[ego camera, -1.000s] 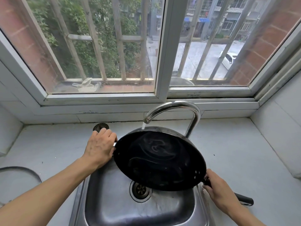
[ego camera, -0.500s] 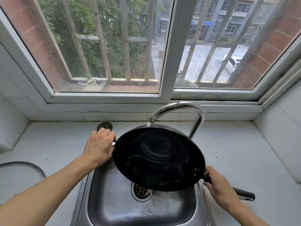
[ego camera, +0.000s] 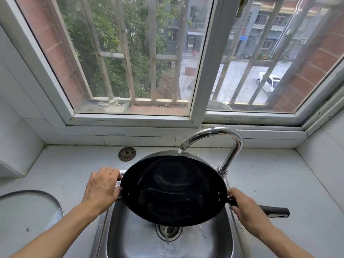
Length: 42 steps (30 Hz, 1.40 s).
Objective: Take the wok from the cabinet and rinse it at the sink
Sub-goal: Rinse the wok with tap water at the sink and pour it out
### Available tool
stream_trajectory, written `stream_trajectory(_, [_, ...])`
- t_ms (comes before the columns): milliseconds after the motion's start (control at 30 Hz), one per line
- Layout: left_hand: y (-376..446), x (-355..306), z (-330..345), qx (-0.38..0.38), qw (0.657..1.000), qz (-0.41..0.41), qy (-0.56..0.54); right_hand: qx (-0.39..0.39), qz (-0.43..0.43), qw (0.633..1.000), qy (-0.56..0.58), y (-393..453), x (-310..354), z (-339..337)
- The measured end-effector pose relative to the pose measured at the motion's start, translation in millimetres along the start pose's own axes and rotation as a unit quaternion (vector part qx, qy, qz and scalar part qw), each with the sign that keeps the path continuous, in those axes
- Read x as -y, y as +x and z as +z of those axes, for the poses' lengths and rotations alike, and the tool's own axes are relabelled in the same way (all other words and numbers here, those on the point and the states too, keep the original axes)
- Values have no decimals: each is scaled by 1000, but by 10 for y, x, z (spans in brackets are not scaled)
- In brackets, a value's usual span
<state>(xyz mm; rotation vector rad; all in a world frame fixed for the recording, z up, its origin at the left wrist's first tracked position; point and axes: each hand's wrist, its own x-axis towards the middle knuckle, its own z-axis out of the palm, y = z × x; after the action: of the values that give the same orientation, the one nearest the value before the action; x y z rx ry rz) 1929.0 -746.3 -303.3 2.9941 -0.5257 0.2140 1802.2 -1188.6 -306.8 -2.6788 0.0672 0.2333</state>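
Head view, both hands gripping wok [ego camera: 173,190] under faucet [ego camera: 230,146]; no legible writing

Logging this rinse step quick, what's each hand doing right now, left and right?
Left hand: closed, gripping the small side handle of the wok.
Right hand: closed around the wok's long black handle, holding it over the sink.

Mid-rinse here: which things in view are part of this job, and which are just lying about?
In the job:
wok, gripped by left hand and right hand
faucet, running
sink

Lying about:
strainer plug on the counter
glass lid, left
rag outside the window
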Motion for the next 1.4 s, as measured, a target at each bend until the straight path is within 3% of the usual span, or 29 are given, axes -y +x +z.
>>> stream_trajectory(867, [-621,387,37,3,987,-132,-87,-4,-102,989,-111,628,690,-466])
stream_trajectory(1400, [-708,371,21,1,988,-131,-83,-12,-117,987,-106,502,639,-356])
